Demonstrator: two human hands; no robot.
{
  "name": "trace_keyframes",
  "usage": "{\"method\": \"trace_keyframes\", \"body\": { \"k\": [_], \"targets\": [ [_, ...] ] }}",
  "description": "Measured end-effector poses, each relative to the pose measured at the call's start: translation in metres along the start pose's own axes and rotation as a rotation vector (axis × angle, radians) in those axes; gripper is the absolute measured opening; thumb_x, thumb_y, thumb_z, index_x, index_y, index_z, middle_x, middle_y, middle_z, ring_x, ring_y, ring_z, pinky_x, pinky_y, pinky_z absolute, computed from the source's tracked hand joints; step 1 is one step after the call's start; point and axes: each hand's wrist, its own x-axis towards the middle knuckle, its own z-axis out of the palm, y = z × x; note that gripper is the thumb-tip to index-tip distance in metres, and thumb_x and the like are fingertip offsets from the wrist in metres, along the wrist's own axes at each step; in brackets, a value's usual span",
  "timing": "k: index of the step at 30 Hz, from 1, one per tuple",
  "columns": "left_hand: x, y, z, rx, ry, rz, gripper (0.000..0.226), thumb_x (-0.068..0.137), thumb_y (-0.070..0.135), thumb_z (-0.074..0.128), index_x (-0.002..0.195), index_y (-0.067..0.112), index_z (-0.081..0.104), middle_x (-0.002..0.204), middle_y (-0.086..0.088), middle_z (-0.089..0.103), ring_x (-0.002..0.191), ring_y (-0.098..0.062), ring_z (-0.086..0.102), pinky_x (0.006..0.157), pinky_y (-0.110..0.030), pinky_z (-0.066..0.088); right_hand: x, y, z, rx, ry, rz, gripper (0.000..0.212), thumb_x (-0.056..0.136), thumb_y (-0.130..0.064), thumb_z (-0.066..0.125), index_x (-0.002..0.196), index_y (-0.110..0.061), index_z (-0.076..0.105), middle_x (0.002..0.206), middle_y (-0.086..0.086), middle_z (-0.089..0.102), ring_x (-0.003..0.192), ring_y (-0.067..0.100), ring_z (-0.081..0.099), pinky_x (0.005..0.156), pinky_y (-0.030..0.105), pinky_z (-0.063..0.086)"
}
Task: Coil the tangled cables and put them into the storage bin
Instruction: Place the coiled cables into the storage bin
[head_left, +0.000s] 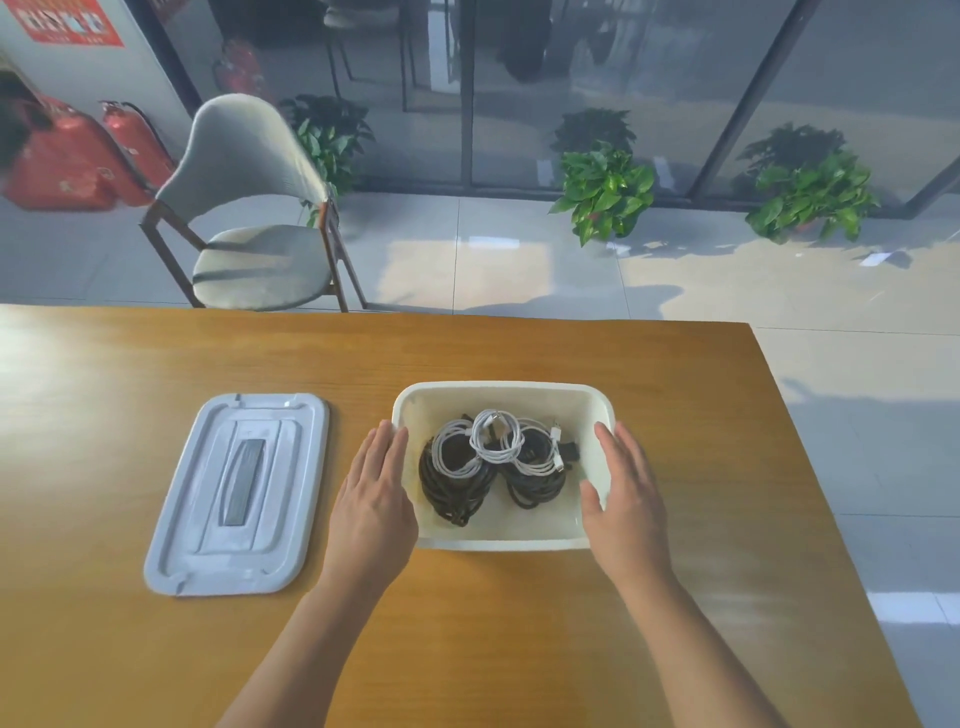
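A white storage bin (503, 396) stands on the wooden table (363, 353), right of centre. Inside it lie two black coiled cables (452, 491) side by side, with white coiled cables (496, 441) on top of them. My left hand (375, 499) lies flat against the bin's left wall with straight fingers. My right hand (626, 493) lies against the bin's right wall, fingers straight, the thumb over the rim. Neither hand holds a cable.
The bin's pale lid (239, 493) lies flat on the table to the left of the bin. A grey chair (254, 208) stands beyond the table's far edge. The table's right edge runs close to the bin. Potted plants (602, 192) line the glass wall.
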Motion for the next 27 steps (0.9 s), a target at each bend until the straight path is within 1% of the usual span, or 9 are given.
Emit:
{"method": "trace_keyframes", "body": {
  "k": [4, 7, 9, 11, 15, 19, 21, 24, 27],
  "targets": [
    [-0.004, -0.019, -0.011, -0.043, 0.008, -0.015, 0.071, 0.095, -0.008, 0.048, 0.161, 0.007, 0.029, 0.170, -0.011, 0.025, 0.159, -0.026, 0.018, 0.126, -0.045, 0.026, -0.006, -0.021, 0.013, -0.019, -0.009, 0.006, 0.067, 0.092, -0.004, 0.070, 0.154, -0.016, 0.048, 0.166, 0.004, 0.036, 0.153, 0.025, 0.034, 0.120, 0.038, 0.033],
    [-0.009, -0.030, -0.023, -0.106, 0.031, -0.024, 0.062, 0.102, 0.011, 0.054, 0.160, 0.011, 0.033, 0.168, -0.008, 0.030, 0.157, -0.024, 0.025, 0.124, -0.046, 0.031, -0.005, -0.047, 0.022, -0.043, 0.062, -0.059, 0.059, 0.091, -0.010, 0.074, 0.148, -0.014, 0.056, 0.160, 0.007, 0.044, 0.150, 0.030, 0.038, 0.123, 0.047, 0.031],
    [-0.014, -0.044, -0.032, -0.137, 0.077, -0.044, 0.059, 0.104, 0.025, 0.057, 0.159, 0.012, 0.038, 0.166, -0.008, 0.035, 0.155, -0.024, 0.029, 0.123, -0.045, 0.033, -0.003, -0.076, 0.035, -0.010, 0.055, -0.143, 0.054, 0.093, -0.015, 0.073, 0.146, -0.016, 0.059, 0.159, 0.004, 0.046, 0.148, 0.025, 0.041, 0.122, 0.045, 0.034],
    [-0.020, -0.064, -0.040, -0.144, 0.108, -0.098, 0.059, 0.105, 0.030, 0.057, 0.158, 0.011, 0.039, 0.165, -0.008, 0.036, 0.154, -0.026, 0.031, 0.121, -0.045, 0.035, -0.001, -0.108, 0.051, 0.030, -0.019, -0.230, 0.051, 0.096, -0.019, 0.071, 0.146, -0.017, 0.059, 0.161, 0.000, 0.044, 0.149, 0.019, 0.040, 0.120, 0.039, 0.035],
    [-0.041, -0.106, -0.052, -0.157, 0.163, -0.244, 0.060, 0.104, 0.030, 0.059, 0.157, 0.010, 0.040, 0.165, -0.009, 0.037, 0.153, -0.027, 0.033, 0.120, -0.046, 0.036, -0.002, -0.170, 0.089, 0.058, -0.196, -0.395, 0.050, 0.099, -0.023, 0.068, 0.148, -0.019, 0.057, 0.162, -0.003, 0.042, 0.149, 0.013, 0.037, 0.120, 0.025, 0.027],
    [-0.069, -0.149, -0.055, -0.170, 0.180, -0.411, 0.061, 0.103, 0.032, 0.059, 0.158, 0.014, 0.038, 0.166, -0.005, 0.035, 0.151, -0.026, 0.033, 0.117, -0.044, 0.037, -0.025, -0.221, 0.144, 0.056, -0.373, -0.520, 0.051, 0.101, -0.026, 0.063, 0.151, -0.022, 0.052, 0.164, -0.003, 0.038, 0.149, 0.014, 0.037, 0.121, 0.029, 0.029],
    [-0.083, -0.169, -0.053, -0.161, 0.184, -0.463, 0.062, 0.103, 0.032, 0.060, 0.158, 0.013, 0.038, 0.164, -0.007, 0.037, 0.150, -0.027, 0.035, 0.117, -0.043, 0.036, -0.039, -0.235, 0.176, 0.044, -0.478, -0.544, 0.051, 0.104, -0.026, 0.059, 0.153, -0.022, 0.050, 0.166, -0.005, 0.034, 0.150, 0.013, 0.034, 0.120, 0.026, 0.027],
    [-0.098, -0.194, -0.048, -0.135, 0.159, -0.547, 0.062, 0.101, 0.031, 0.062, 0.156, 0.009, 0.041, 0.162, -0.011, 0.040, 0.149, -0.031, 0.036, 0.120, -0.042, 0.032, -0.054, -0.234, 0.216, -0.019, -0.629, -0.480, 0.052, 0.107, -0.026, 0.052, 0.158, -0.024, 0.041, 0.171, -0.007, 0.023, 0.156, 0.012, 0.023, 0.125, 0.029, 0.024],
    [-0.106, -0.210, -0.039, -0.139, 0.138, -0.619, 0.062, 0.101, 0.031, 0.062, 0.154, 0.007, 0.043, 0.162, -0.014, 0.038, 0.150, -0.034, 0.033, 0.122, -0.046, 0.030, -0.065, -0.219, 0.244, -0.165, -0.734, -0.463, 0.056, 0.109, -0.029, 0.046, 0.163, -0.025, 0.032, 0.173, -0.008, 0.015, 0.160, 0.012, 0.008, 0.129, 0.031, 0.015]
  ]
}}
